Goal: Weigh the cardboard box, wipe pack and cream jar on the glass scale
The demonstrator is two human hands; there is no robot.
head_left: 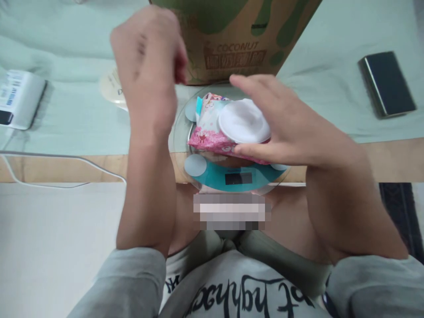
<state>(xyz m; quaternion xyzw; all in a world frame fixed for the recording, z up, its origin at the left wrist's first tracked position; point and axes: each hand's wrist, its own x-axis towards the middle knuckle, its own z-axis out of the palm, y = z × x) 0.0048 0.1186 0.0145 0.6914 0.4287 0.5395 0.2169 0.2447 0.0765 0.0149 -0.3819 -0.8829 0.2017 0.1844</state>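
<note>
Right hand (288, 121) nearer, open, nothing gripped | packet (208, 123) to its left, long axis roughly sideways | left hand (149, 57) apart, curled, contents hidden

"COCONUT" stands on the cardboard box (228, 35), while lettering on the pink packet (209, 121) is blurred.

Pale green cloth (338, 53) covers a wooden table (395, 160); the floor (49, 238) is whitish.

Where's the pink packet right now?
In the head view, the pink packet lies near the centre on the glass scale, with the right hand at its right and the cardboard box beyond.
</note>
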